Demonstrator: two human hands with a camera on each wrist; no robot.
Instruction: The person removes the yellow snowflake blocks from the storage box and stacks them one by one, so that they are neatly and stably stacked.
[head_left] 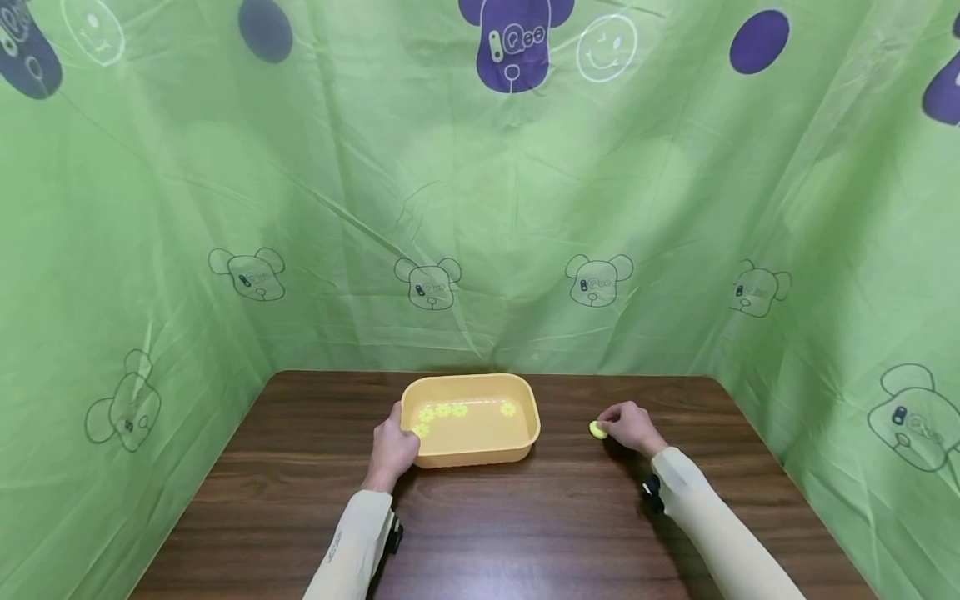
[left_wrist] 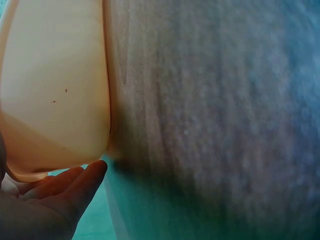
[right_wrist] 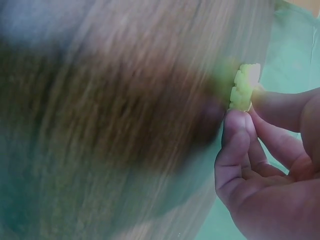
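Observation:
A pale yellow rectangular plastic basin (head_left: 474, 457) sits on the table, left of the middle in the head view. My left hand (head_left: 393, 450) grips its left end, thumb at the rim. In the left wrist view, fingers (left_wrist: 90, 180) lie against the end of the basin wall (left_wrist: 55, 115). Several bright yellow flower shapes (head_left: 443, 410) show inside the basin, mostly toward its left side. To the right of the basin, my right hand (head_left: 632, 427) pinches a small bright yellow piece (right_wrist: 242, 90) with a scalloped edge between thumb and fingertips, low over the tabletop.
The dark brown wood-grain table (head_left: 510, 525) ends at a green patterned cloth (head_left: 510, 333) behind it. That cloth also hangs along the left and right sides. Each forearm wears a pale sleeve and a dark strap device (head_left: 652, 493).

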